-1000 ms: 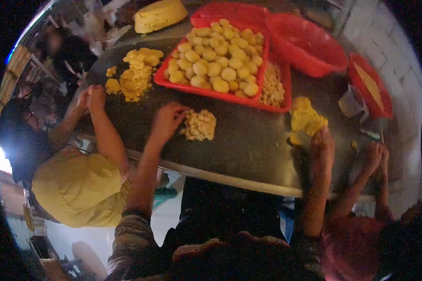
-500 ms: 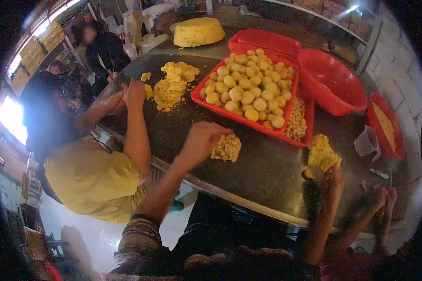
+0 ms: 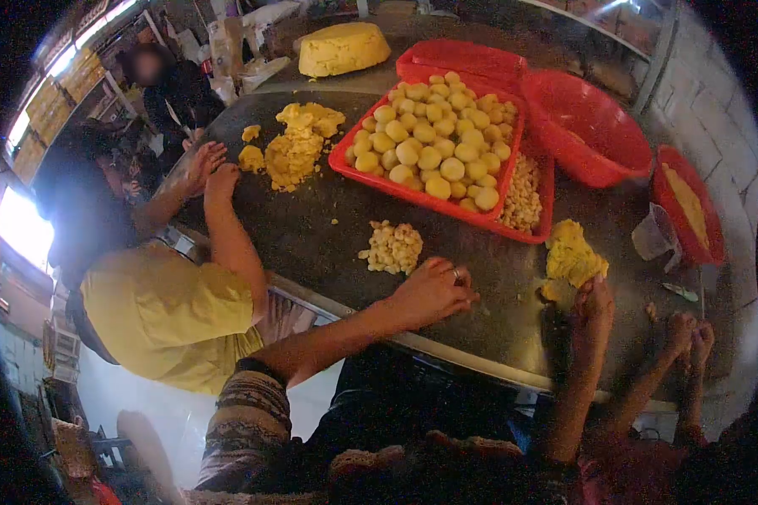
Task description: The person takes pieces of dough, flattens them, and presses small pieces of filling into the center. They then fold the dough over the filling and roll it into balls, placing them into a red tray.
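Metal-edged worktop (image 3: 312, 227) bears yellow dough and heaped balls

On its right part, the right hand (image 3: 594, 305) meets the yellow dough (image 3: 574, 252), its fingertips drawn together against the lump's near edge; whether they pinch a bit cannot be told. The left hand (image 3: 434, 292), a ring on one finger, is over the near side of the worktop with fingers curled; its grip is hidden. Near it, slightly farther back, lies a loose pile of pale pieces (image 3: 393, 247). Beyond, heaped balls (image 3: 434, 139) fill a red tray (image 3: 362, 172), partly over a second red tray (image 3: 541, 225). A clear cup (image 3: 655, 236) sits right of the dough. On the left, a co-worker in a yellow shirt (image 3: 168, 307) has both hands close together near a crumbly yellow mass (image 3: 293, 156).
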### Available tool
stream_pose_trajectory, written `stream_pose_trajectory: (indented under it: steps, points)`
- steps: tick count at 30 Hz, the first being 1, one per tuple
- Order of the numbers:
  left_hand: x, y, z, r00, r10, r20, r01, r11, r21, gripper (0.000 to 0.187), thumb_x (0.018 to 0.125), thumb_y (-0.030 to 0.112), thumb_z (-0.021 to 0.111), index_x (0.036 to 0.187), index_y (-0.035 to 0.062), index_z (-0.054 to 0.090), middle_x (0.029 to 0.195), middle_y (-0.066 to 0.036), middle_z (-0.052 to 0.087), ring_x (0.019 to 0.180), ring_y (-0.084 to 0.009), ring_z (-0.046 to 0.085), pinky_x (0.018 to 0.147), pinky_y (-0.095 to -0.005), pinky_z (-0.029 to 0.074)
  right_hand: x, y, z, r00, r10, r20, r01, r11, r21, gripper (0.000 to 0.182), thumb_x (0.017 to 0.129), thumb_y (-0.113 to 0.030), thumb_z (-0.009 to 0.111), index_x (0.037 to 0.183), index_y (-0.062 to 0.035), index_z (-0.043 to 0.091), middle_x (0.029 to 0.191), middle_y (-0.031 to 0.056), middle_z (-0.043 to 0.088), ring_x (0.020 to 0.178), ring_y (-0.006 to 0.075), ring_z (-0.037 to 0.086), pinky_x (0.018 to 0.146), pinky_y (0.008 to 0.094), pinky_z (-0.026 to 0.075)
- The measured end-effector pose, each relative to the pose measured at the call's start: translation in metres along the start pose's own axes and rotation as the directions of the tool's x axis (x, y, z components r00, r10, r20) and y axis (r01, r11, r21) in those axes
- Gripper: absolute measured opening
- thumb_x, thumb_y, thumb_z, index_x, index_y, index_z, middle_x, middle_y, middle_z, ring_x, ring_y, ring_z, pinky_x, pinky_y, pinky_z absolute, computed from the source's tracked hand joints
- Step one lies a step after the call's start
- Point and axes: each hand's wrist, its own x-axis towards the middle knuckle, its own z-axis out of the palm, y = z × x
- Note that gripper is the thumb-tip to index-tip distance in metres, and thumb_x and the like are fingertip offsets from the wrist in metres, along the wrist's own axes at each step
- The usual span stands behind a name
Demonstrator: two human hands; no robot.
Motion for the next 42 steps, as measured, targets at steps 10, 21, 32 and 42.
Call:
stream_pose_trajectory:
  steps: [10, 21, 32, 42]
  points:
    - [-0.014, 0.003, 0.004, 0.994, 0.104, 0.026, -0.107, 0.985, 0.134, 0.027, 0.081, 0.035, 0.06, 0.103, 0.0202, 0.064, 0.112, -0.001, 0.059, 0.108, -0.0238, 0.05, 0.095, -0.0481, 0.034, -0.008, -0.024, 0.009, 0.986, 0.155, 0.06, -0.166, 0.935, 0.314, 0.027, 0.091, -0.029, 0.052, 0.107, -0.0072, 0.053, 0.099, 0.0059, 0.06, 0.086, 0.0146, 0.059, 0.06, 0.0255, 0.051]
    - [0.1, 0.015, 0.042, 0.934, 0.34, -0.107, -0.314, 0.927, 0.204, 0.036, 0.083, 0.042, 0.056, 0.108, 0.0153, 0.057, 0.131, -0.005, 0.045, 0.125, -0.0234, 0.038, 0.106, -0.0518, 0.019, 0.008, -0.005, -0.023, 0.945, 0.107, 0.309, -0.25, 0.846, 0.471, 0.025, 0.094, -0.037, 0.046, 0.085, -0.0135, 0.05, 0.067, -0.0039, 0.049, 0.045, 0.0034, 0.036, 0.033, 0.0165, 0.029]
    - [0.085, 0.014, 0.049, 0.917, 0.367, -0.157, -0.35, 0.928, 0.126, 0.033, 0.086, 0.039, 0.053, 0.111, 0.0183, 0.054, 0.129, -0.002, 0.048, 0.128, -0.0216, 0.036, 0.105, -0.053, 0.017, 0.003, -0.015, -0.008, 0.982, 0.176, 0.069, -0.187, 0.851, 0.491, 0.039, 0.095, -0.042, 0.042, 0.068, -0.0152, 0.047, 0.053, -0.0055, 0.038, 0.036, 0.0046, 0.025, 0.032, 0.0201, 0.02]
    - [0.086, 0.019, 0.052, 0.918, 0.362, -0.16, -0.336, 0.926, 0.171, 0.03, 0.083, 0.036, 0.058, 0.106, 0.0174, 0.057, 0.123, -0.001, 0.053, 0.126, -0.0193, 0.038, 0.104, -0.0505, 0.02, 0.002, -0.014, -0.01, 0.985, 0.122, 0.122, -0.156, 0.932, 0.326, 0.038, 0.094, -0.044, 0.043, 0.064, -0.0201, 0.039, 0.053, -0.0064, 0.035, 0.039, 0.006, 0.026, 0.038, 0.0224, 0.021]
